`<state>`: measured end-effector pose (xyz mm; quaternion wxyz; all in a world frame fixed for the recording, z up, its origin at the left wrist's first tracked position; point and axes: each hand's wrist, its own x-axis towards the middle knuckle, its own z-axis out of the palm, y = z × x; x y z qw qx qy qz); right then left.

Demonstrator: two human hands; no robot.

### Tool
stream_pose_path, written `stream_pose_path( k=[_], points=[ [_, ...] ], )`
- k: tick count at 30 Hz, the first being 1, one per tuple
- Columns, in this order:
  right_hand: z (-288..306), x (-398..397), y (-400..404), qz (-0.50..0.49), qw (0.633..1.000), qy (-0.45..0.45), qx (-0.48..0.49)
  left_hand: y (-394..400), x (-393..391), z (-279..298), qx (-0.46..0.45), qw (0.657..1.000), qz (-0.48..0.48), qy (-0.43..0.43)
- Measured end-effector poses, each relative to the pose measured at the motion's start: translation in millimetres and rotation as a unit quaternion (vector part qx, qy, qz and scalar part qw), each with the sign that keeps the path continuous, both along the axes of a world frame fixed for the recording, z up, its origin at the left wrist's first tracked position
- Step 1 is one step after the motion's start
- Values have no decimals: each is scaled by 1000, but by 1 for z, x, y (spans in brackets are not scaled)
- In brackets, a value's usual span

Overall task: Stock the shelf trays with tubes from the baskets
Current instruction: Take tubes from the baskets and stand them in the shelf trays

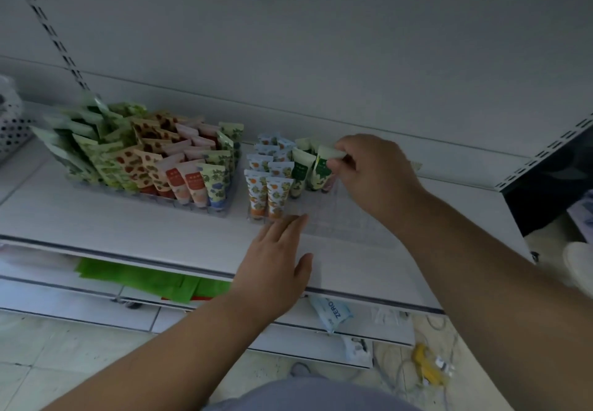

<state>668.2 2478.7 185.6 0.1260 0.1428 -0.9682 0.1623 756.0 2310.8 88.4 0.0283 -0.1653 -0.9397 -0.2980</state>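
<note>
On the white shelf (96, 218), taking the clear right-hand tray (337, 218) as the landmark:

Item 1. Clear right-hand tray, sitting on the shelf just right of centre. Its left and rear parts hold upright tubes, caps down; its front right part is bare gridded plastic.

Item 2. Orange-patterned tubes (268, 192), two columns at the left side of this tray, with blue-and-white ones (272, 146) behind them toward the back wall.

Item 3. Dark green tubes (300, 171), standing just right of the orange-patterned columns, in the tray's middle rows.

Item 4. Green-and-white tube (322, 166), upright at the right end of the filled rows, its flat crimped top pinched between thumb and fingertips of the right hand (369, 170). Whether its cap is seated in the tray cannot be told.

Item 5. Left hand (276, 266), fingers straight and together, palm down, at the tray's front left corner; fingertips reach the tray's front edge just before the orange-patterned tubes. It holds nothing.

Item 6. Full left-hand tray (221, 211), just left of the landmark tray, a narrow gap between them. Packed with leaning tubes: green leaf prints at the left, brown-spotted ones in the middle, pink and red ones and blue-flowered ones at the right.

Item 7. Perforated white basket (12, 131), far left of the landmark tray, at the shelf's end, partly cut off by the frame.

Item 8. Lower shelf below the landmark tray: green packets (144, 279) to the left, a blue-and-white packet (333, 311) marked ZERO hanging at its front edge.
</note>
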Motion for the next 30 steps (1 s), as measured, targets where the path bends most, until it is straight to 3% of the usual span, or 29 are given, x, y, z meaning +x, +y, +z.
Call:
stream_pose_path(
  k=[6, 11, 15, 20, 30],
  points=[
    [-6, -14, -11, 21, 1000, -3, 21, 0, -2, -3, -1, 1000, 15, 13],
    [-20, -16, -10, 9, 995, -76, 58, 1, -3, -5, 10, 1000, 23, 12],
    [-16, -1, -7, -16, 1000, -12, 18, -2, -5, -6, 36, 999, 28, 8],
    [2, 29, -20, 59, 997, 34, -43, -18, 0, -1, 71, 996, 40, 36],
    [26, 60, -176, 202, 973, -26, -109, -170, 52, 30, -1, 977, 204, 67]
  ],
)
